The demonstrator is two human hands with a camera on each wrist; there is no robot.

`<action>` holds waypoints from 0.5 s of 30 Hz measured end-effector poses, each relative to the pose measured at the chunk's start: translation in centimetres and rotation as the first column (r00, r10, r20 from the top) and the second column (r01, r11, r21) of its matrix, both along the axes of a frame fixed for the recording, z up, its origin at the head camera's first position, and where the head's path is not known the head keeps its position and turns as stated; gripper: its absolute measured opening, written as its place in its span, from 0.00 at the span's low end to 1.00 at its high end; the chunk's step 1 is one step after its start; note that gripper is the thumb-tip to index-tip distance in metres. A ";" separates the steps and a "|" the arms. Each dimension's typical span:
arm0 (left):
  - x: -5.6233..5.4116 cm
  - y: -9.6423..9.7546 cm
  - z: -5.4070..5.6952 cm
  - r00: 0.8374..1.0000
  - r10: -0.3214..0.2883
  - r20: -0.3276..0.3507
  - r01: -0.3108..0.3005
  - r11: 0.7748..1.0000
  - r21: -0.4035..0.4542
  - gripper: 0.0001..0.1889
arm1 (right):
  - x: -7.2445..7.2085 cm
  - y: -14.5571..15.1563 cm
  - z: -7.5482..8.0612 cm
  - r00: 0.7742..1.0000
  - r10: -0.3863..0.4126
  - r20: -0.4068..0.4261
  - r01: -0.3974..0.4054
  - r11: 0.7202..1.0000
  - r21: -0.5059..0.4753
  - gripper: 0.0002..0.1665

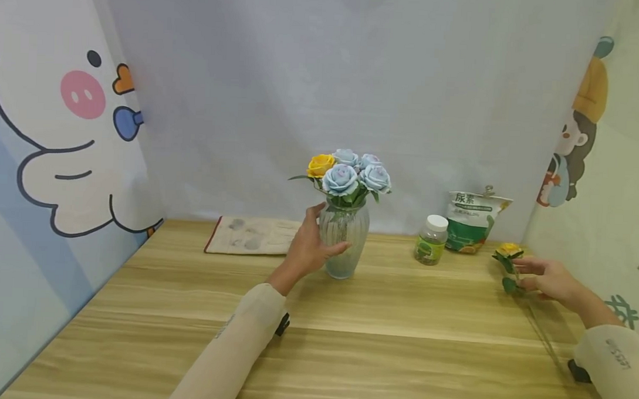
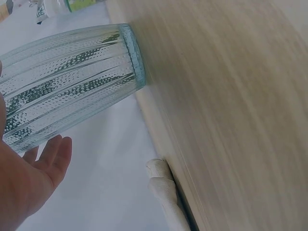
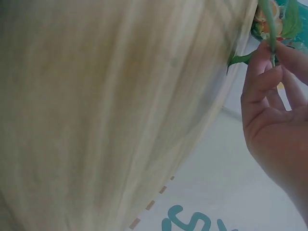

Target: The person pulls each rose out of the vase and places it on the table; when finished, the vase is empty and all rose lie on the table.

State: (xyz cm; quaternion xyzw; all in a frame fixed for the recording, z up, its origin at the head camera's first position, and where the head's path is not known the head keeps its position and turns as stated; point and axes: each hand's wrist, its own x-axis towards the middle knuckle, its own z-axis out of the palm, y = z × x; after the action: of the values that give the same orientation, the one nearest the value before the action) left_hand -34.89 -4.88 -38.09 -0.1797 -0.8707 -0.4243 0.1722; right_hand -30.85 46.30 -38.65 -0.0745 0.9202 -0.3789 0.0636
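A ribbed clear glass vase [image 1: 342, 241] stands upright on the table with several pale blue roses [image 1: 341, 178] and one yellow rose [image 1: 320, 165] in it. At its left side is my left hand [image 1: 309, 246], thumb across the front and fingers loosely spread beside the glass. The left wrist view shows the vase [image 2: 77, 79] close up, fingertips near its side; firm contact is unclear. Far right, my right hand [image 1: 549, 282] pinches the stem of another yellow rose [image 1: 509, 249] just below the bloom. Its long stem slants down toward the right sleeve.
Behind the left hand lies a beige cloth [image 1: 252, 235] with a dark red edge. Right of the vase stand a white-capped jar [image 1: 431, 240] and a clipped green-and-white pouch [image 1: 469, 222]. A pale curtain [image 1: 238, 103] hangs behind the wooden table [image 1: 345, 359]; printed walls flank it.
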 end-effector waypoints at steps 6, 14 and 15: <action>0.1 0.1 0.0 1.000 -0.008 -0.006 0.008 1.000 0.003 0.53 | -0.1 0.2 -0.5 1.000 -0.001 0.009 0.001 1.000 -0.017 0.37; 0.0 0.1 -0.1 1.000 -0.003 -0.012 0.003 1.000 0.000 0.53 | -0.4 0.6 -0.9 0.995 -0.028 0.091 0.032 0.999 -0.043 0.36; 0.0 0.1 -0.1 1.000 -0.004 -0.013 0.004 1.000 0.001 0.53 | -0.4 0.6 -0.9 0.995 -0.027 0.101 0.033 0.998 -0.049 0.37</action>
State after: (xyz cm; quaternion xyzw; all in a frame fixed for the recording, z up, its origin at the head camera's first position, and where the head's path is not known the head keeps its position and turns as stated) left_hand -34.85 -4.83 -38.17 -0.1839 -0.8690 -0.4239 0.1769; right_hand -31.27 46.93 -39.58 -0.0431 0.9070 -0.4063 0.1021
